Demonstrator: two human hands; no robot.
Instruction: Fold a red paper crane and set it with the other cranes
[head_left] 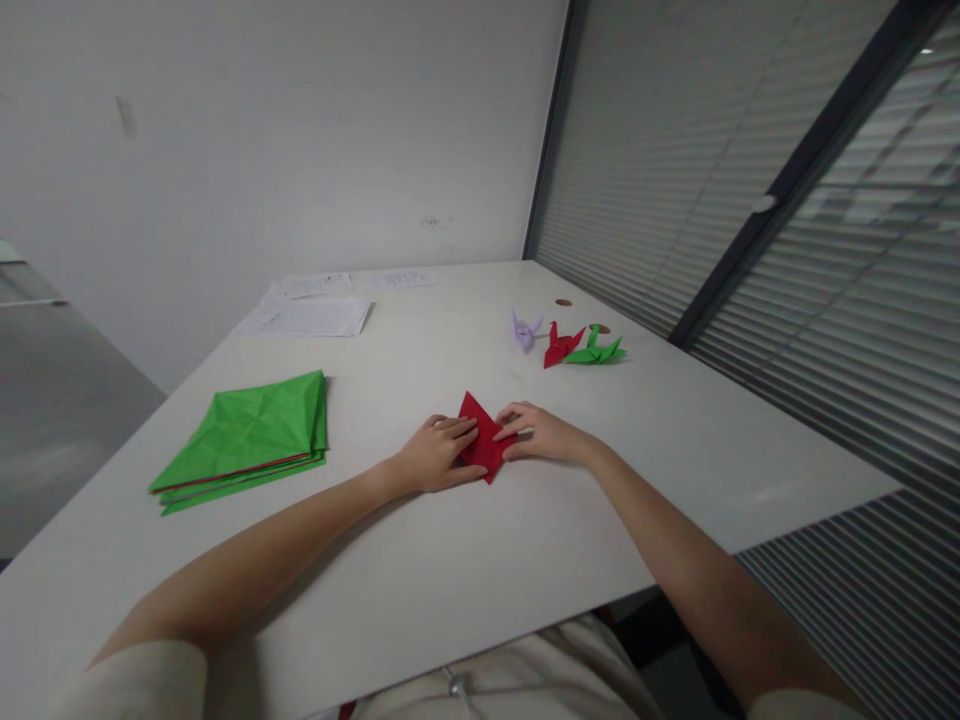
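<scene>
A red folded paper (486, 450), diamond-shaped, lies on the white table in front of me. My left hand (442, 455) rests on its left side, fingers stretched across the paper and the thumb apart near the lower corner. At the right corner, my right hand (540, 434) has its fingertips and thumb closed on the paper's edge. The fingers cover parts of both side corners.
A stack of creased paper sheets, green on top (259, 425), lies at the left. Purple (524, 332), red (561, 346) and green (596, 350) paper cranes stand at the back right. Printed sheets (315, 317) lie farther back. Window blinds (660, 170) border the right side.
</scene>
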